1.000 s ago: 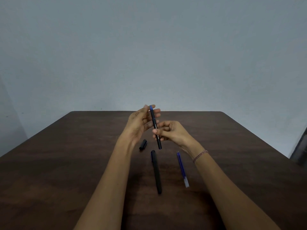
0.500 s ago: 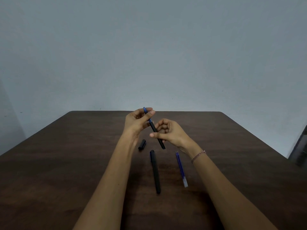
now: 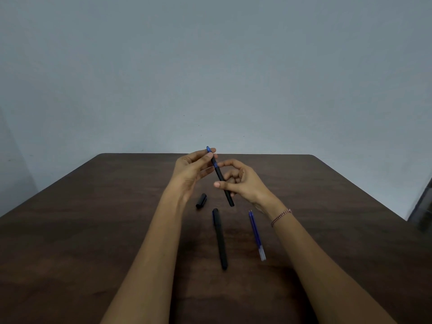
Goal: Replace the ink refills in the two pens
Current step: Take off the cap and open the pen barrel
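both hands are holding one pen [image 3: 221, 177] up over the table [image 3: 93, 218]: left hand [image 3: 191, 170] is pinching its blue tip end, right hand [image 3: 243, 183] is gripping the black body. 2nd pen [image 3: 219, 238], cap [image 3: 201, 200] & refills [image 3: 256, 235] are lying below, apart. looks like pen 1 isn't done yet, pen 2 isn't started.

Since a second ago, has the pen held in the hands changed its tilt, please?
Yes. The held pen now leans with its blue top further left of the black pen lying on the table.
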`<state>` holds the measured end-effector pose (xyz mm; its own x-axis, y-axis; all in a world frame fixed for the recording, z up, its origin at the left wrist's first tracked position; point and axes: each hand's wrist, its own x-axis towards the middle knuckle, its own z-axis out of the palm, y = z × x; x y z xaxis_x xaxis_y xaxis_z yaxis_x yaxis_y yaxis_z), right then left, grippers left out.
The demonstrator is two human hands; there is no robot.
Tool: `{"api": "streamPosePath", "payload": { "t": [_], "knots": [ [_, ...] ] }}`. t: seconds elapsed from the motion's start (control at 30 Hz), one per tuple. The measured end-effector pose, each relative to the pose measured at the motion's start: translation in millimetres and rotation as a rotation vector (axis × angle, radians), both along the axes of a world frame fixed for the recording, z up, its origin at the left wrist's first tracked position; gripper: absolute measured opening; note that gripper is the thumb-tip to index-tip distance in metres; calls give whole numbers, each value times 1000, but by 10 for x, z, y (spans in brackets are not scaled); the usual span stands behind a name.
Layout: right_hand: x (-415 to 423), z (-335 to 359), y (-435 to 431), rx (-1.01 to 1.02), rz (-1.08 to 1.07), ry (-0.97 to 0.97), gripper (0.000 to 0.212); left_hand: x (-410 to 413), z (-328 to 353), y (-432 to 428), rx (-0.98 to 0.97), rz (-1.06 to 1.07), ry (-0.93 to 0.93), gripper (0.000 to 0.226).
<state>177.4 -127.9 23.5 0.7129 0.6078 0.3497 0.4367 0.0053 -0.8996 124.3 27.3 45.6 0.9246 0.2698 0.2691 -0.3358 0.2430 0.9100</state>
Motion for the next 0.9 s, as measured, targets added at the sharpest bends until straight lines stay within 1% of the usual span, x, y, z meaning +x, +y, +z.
{"api": "streamPosePath", "payload": {
  "t": [0.2,0.4,0.67,0.77,0.9],
  "knots": [
    [2,1,8,-19,-5,-5,40,-22,21,-61,-57,82,-29,15],
    [-17,-18,30,-67,35,-14,38,-43,55,17,-255,182,-72,10],
    [-28,0,7,-91,62,-12,38,-65,70,24,-395,241,-99,9],
    [-32,4,4,-69,64,-3,37,-72,73,54,-394,272,-86,9],
    [-37,10,8,-37,51,-10,37,-89,73,90,-320,315,-80,10]
  ]
}}
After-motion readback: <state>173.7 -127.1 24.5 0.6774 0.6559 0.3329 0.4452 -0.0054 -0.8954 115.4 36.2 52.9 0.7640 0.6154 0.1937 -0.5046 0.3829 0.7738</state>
